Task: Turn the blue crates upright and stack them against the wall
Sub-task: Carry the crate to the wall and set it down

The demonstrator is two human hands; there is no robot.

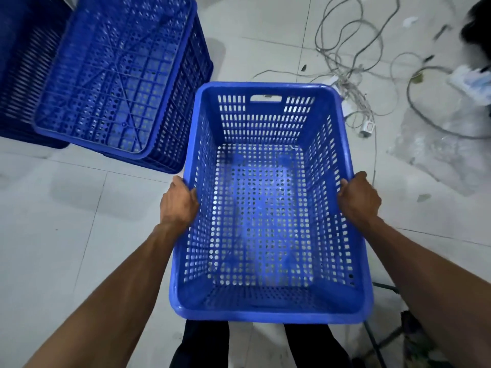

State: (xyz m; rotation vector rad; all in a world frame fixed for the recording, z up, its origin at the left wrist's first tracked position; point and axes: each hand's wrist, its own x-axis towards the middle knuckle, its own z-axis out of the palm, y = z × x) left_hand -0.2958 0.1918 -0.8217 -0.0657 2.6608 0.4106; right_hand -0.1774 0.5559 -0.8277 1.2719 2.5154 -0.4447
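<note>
Head view: at the bottom edge, two legs in dark trousers (204,343) stand on the pale tiled floor (66,208). Just above them hangs the near rim of a blue crate (263,213), held upright with its open side up and nothing inside. It is carried in the air in front of the person, and the tiles show through its perforated base and slotted walls.

The left hand (179,201) grips the left long rim about midway along, curled around the edge. The right hand (358,199) grips the right long rim at the matching spot, also curled around the edge. Both arms are stretched forward. A handle slot is cut in the far short wall.

Beyond the held crate's far left corner, and near it, a second crate (114,75) lies base up on the floor, its ribbed underside facing the camera. Touching its left side is a third crate (24,75), darker and partly cut off by the frame; which way up it lies I cannot tell.

To the right, a clear plastic sheet (438,144) lies on the tiles. Farther back, loose grey cables (353,62) are tangled, with a white plug (368,128) at their near end.
</note>
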